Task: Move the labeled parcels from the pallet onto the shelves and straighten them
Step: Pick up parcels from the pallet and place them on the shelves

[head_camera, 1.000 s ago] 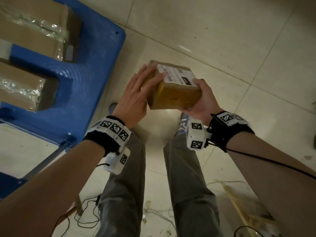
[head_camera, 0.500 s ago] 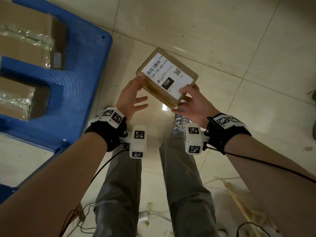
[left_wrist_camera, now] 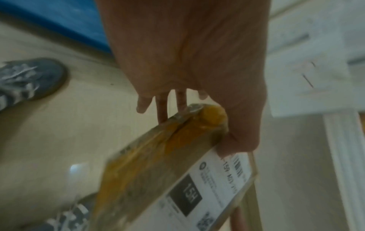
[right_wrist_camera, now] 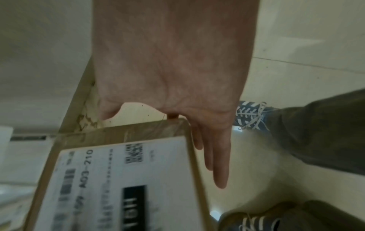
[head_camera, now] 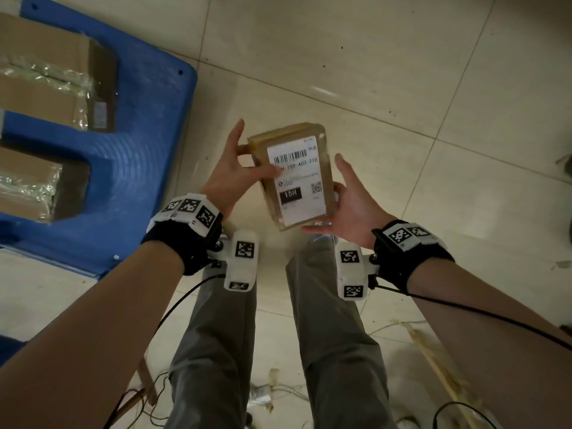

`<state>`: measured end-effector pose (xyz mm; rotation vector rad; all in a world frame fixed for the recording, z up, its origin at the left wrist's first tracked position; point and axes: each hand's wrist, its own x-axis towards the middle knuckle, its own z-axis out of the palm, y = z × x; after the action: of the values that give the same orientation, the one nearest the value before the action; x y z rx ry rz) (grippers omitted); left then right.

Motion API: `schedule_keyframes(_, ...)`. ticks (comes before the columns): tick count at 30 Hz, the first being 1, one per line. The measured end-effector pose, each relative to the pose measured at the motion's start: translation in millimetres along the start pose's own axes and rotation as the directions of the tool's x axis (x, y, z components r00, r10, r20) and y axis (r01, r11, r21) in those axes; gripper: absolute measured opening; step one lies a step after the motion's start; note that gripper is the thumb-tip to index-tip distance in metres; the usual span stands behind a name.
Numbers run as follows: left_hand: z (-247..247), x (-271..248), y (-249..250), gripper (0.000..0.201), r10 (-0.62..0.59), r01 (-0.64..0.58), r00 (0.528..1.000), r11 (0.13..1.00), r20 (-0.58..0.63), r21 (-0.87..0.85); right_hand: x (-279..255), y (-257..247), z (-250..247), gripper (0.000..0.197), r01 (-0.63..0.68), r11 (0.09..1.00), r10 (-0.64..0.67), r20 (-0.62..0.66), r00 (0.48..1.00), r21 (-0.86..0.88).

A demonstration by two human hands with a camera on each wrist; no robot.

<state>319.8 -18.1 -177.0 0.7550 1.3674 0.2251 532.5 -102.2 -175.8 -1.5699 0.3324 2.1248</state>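
Observation:
A small brown parcel [head_camera: 297,181] with a white barcode label marked 15H is held at waist height over the tiled floor, label facing me. My left hand [head_camera: 238,171] grips its left edge, thumb on the label and fingers behind. My right hand [head_camera: 349,205] lies palm up with straight fingers under the lower right corner. The left wrist view shows the left hand [left_wrist_camera: 197,62] pinching the taped end of the parcel [left_wrist_camera: 158,171]. In the right wrist view, the right hand [right_wrist_camera: 177,78] stretches its fingers along the side of the parcel [right_wrist_camera: 118,179].
A blue pallet [head_camera: 148,125] lies on the floor at the left with two taped cardboard boxes [head_camera: 46,75] [head_camera: 28,184] on it. My legs stand below the parcel. Cables and wood strips [head_camera: 433,360] litter the floor near my feet.
The parcel has turned from a diagonal tilt to lengthwise with its label towards me. My left hand closed on its left edge and my right hand slid under its lower right corner.

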Motion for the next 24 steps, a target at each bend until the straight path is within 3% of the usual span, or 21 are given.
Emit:
schedule_keyframes(4,-3.0,-2.5,-4.9,0.110,0.169,-0.218,0.967,0.937,0.191,0.272,-4.1,-1.3,-3.7,0.056,0.083,0.989,-0.078,-0.050,0.996,0.118)
schedule_keyframes(7,-8.3,0.5,-8.3,0.112,0.256,-0.328,0.939,0.867,0.231,0.374,-6.2,-1.1,-9.4,0.044,0.146,0.980,-0.140,-0.050,0.989,0.138)
schedule_keyframes(11,-12.9,7.2,-18.5,0.100,0.367,-0.405,0.914,0.789,0.173,0.463,-7.6,-6.8,-14.6,0.038,0.272,0.951,-0.270,-0.036,0.962,0.148)
schedule_keyframes(14,-15.1,9.2,-25.0,0.085,0.351,-0.344,0.933,0.814,0.074,0.469,-7.9,-12.3,-15.4,0.030,0.311,0.933,-0.318,0.012,0.948,0.181)
schedule_keyframes(17,-11.0,3.8,-25.7,0.083,0.444,-0.423,0.891,0.744,0.091,0.518,-4.6,-15.5,-16.5,0.017,0.315,0.946,-0.317,0.020,0.948,0.077)
schedule_keyframes(19,-8.7,0.0,-25.2,0.084,0.509,-0.467,0.855,0.664,0.104,0.585,-5.9,-16.5,-14.6,0.018,0.319,0.946,-0.321,0.026,0.947,0.049)
schedule_keyframes(21,-7.6,-4.8,-25.2,0.084,0.547,-0.487,0.833,0.652,0.084,0.581,-5.0,-17.6,-15.9,0.026,0.302,0.951,-0.302,-0.003,0.953,0.073)
schedule_keyframes(24,-4.8,-11.0,-27.4,0.088,0.578,-0.506,0.811,0.613,0.092,0.607,-5.2,-20.2,-16.0,0.041,0.113,0.982,-0.120,0.038,0.992,0.150)
